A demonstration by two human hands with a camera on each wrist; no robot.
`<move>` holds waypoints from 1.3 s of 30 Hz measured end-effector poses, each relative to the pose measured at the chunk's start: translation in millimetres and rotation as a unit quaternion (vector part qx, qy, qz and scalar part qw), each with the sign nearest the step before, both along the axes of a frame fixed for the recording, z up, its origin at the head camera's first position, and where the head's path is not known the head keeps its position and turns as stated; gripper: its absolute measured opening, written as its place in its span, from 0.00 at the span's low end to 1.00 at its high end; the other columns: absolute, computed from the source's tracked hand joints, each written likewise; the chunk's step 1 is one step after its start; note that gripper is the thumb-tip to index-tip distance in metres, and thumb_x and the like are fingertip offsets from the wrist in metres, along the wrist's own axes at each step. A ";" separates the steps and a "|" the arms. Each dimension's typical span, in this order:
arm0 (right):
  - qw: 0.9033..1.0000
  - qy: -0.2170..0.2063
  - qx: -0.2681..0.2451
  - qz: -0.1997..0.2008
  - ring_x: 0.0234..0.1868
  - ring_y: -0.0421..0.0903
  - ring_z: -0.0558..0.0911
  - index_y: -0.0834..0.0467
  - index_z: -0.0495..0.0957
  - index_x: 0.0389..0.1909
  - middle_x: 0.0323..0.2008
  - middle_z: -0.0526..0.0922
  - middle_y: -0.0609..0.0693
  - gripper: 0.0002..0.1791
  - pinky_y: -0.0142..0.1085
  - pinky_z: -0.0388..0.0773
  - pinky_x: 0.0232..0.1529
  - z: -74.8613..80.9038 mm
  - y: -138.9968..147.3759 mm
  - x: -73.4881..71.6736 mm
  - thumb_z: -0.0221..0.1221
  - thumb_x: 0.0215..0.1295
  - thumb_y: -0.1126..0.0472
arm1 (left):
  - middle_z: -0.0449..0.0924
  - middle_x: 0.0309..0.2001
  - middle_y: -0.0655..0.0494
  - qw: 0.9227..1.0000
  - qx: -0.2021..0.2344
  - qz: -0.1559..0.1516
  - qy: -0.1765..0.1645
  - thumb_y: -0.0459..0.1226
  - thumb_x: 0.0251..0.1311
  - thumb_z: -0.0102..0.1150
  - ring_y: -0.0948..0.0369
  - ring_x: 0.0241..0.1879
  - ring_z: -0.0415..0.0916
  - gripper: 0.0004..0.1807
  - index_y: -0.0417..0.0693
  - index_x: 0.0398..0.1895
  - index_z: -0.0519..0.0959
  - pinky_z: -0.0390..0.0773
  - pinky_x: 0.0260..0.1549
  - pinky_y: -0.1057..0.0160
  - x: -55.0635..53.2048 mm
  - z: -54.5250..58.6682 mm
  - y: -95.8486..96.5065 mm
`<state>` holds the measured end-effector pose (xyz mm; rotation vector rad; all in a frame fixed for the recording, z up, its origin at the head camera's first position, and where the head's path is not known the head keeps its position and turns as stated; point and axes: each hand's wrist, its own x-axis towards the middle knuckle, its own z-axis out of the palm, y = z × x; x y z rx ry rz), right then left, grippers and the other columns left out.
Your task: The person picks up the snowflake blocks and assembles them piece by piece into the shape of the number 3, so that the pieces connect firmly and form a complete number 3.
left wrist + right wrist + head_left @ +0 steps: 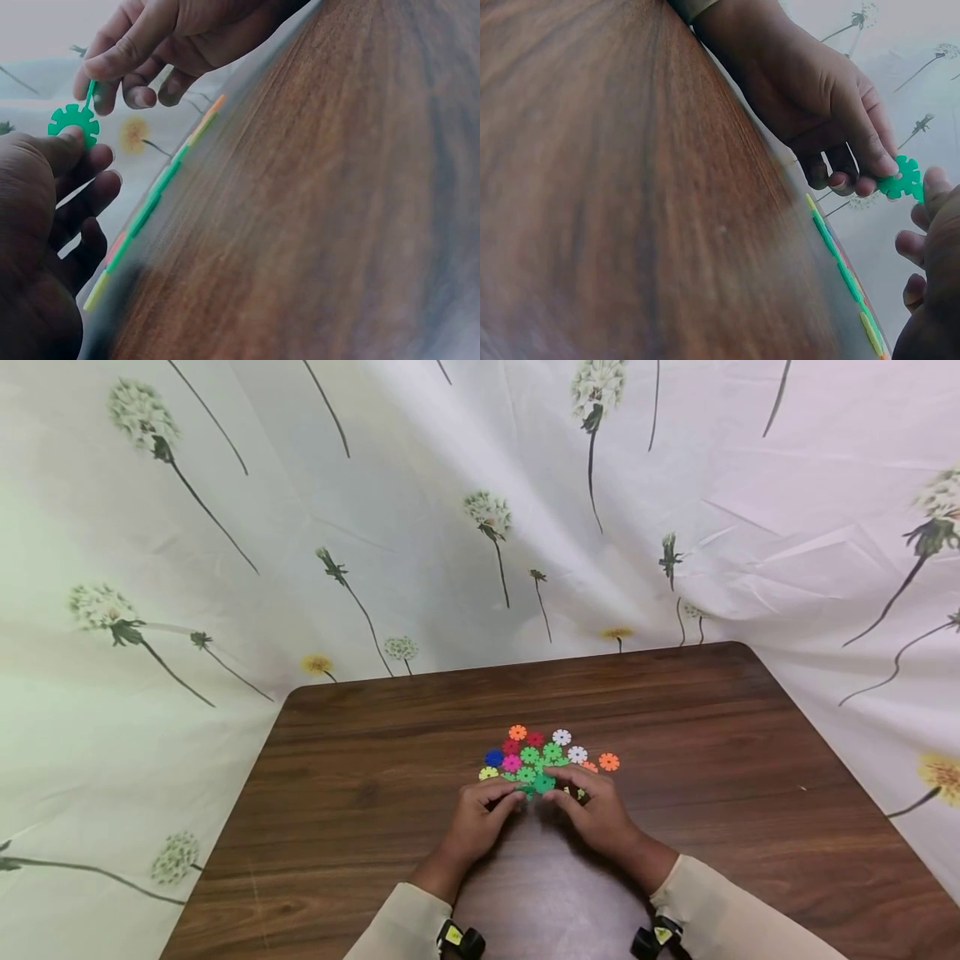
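Observation:
Over the near edge of a cluster of notched plastic discs, both hands face each other. My left hand [474, 820] pinches a green notched disc [73, 124] between thumb and fingers; the left wrist view shows its flat face. With thumb and forefinger my right hand [602, 814] pinches a second green disc [543, 783], which appears edge-on in the left wrist view. The two discs meet at their rims, set at an angle to each other. In the right wrist view, the right fingers hide most of the second disc.
Behind and beside the hands, several loose discs lie flat on the brown wooden table [360, 793]: a blue disc [493, 757], a yellow disc [488, 772], a white disc [562, 737], an orange disc [609, 762], and red, pink and green ones. A dandelion-print curtain [420, 527] hangs behind.

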<state>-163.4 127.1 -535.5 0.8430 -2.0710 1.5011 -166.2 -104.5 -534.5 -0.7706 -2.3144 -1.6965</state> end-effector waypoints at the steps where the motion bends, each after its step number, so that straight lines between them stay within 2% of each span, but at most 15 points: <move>1: 1.000 0.004 0.000 0.000 0.31 0.41 0.80 0.70 0.86 0.55 0.44 0.92 0.58 0.21 0.30 0.80 0.32 0.4 0.2 0.0 0.73 0.60 0.79 | 0.92 0.39 0.45 1.000 -0.002 0.000 -0.003 0.32 0.75 0.67 0.66 0.38 0.84 0.09 0.37 0.49 0.92 0.87 0.42 0.68 0.1 0.2 -0.1; 5: 1.000 0.013 -0.003 0.007 0.32 0.40 0.81 0.70 0.86 0.54 0.44 0.92 0.59 0.21 0.31 0.81 0.33 1.0 0.8 0.0 0.73 0.59 0.79 | 0.92 0.39 0.44 1.000 -0.007 -0.003 -0.017 0.33 0.76 0.66 0.65 0.38 0.84 0.09 0.38 0.50 0.92 0.87 0.43 0.68 0.9 1.4 -0.6; 9: 1.000 0.000 -0.005 0.013 0.36 0.40 0.84 0.69 0.86 0.54 0.47 0.92 0.59 0.20 0.32 0.84 0.34 1.0 0.8 -0.8 0.72 0.61 0.78 | 0.92 0.39 0.45 1.000 -0.009 -0.006 -0.019 0.33 0.76 0.66 0.65 0.38 0.84 0.09 0.39 0.49 0.92 0.87 0.44 0.68 0.6 3.2 -0.9; 13: 1.000 -0.004 -0.011 0.015 0.36 0.41 0.85 0.67 0.87 0.54 0.47 0.92 0.59 0.21 0.32 0.85 0.35 0.4 0.2 -1.1 0.73 0.60 0.79 | 0.92 0.38 0.46 1.000 -0.012 -0.011 0.001 0.32 0.76 0.65 0.66 0.39 0.84 0.08 0.40 0.48 0.92 0.87 0.44 0.66 -0.6 1.8 -1.0; 17: 1.000 0.007 -0.005 0.017 0.31 0.44 0.82 0.66 0.87 0.54 0.45 0.92 0.59 0.22 0.32 0.82 0.31 0.6 -0.5 -1.3 0.74 0.58 0.79 | 0.93 0.41 0.49 0.999 -0.022 -0.008 0.025 0.30 0.75 0.66 0.68 0.43 0.85 0.07 0.41 0.47 0.92 0.88 0.46 0.64 -1.1 -0.3 -1.2; 23: 1.000 -0.010 0.012 0.014 0.29 0.44 0.81 0.67 0.85 0.56 0.42 0.92 0.57 0.22 0.33 0.82 0.29 1.9 -0.3 1.4 0.75 0.59 0.77 | 0.93 0.44 0.51 0.999 -0.025 -0.004 0.020 0.31 0.75 0.66 0.70 0.45 0.84 0.08 0.42 0.48 0.92 0.88 0.48 0.65 0.9 -0.8 -1.0; 28: 0.999 -0.013 0.031 0.015 0.30 0.42 0.82 0.69 0.85 0.57 0.45 0.92 0.58 0.22 0.33 0.83 0.31 2.3 0.6 2.5 0.75 0.62 0.75 | 0.93 0.42 0.49 0.999 -0.023 -0.011 0.031 0.31 0.76 0.64 0.65 0.43 0.86 0.08 0.41 0.48 0.92 0.88 0.47 0.64 1.0 -0.5 -1.2; 35: 0.999 -0.024 0.018 0.025 0.31 0.38 0.81 0.65 0.87 0.55 0.32 0.86 0.51 0.20 0.32 0.82 0.31 -1.5 1.7 2.5 0.75 0.61 0.74 | 0.93 0.45 0.47 0.998 -0.035 -0.020 0.049 0.29 0.76 0.64 0.52 0.44 0.90 0.08 0.41 0.48 0.92 0.89 0.48 0.62 1.2 1.2 -1.8; 39: 0.999 -0.032 0.004 0.033 0.31 0.37 0.80 0.65 0.87 0.53 0.30 0.85 0.52 0.20 0.31 0.81 0.30 -2.4 1.9 2.0 0.76 0.59 0.75 | 0.92 0.43 0.46 0.997 -0.043 -0.020 0.066 0.27 0.75 0.64 0.57 0.42 0.88 0.08 0.39 0.48 0.92 0.88 0.45 0.63 1.2 2.3 -1.5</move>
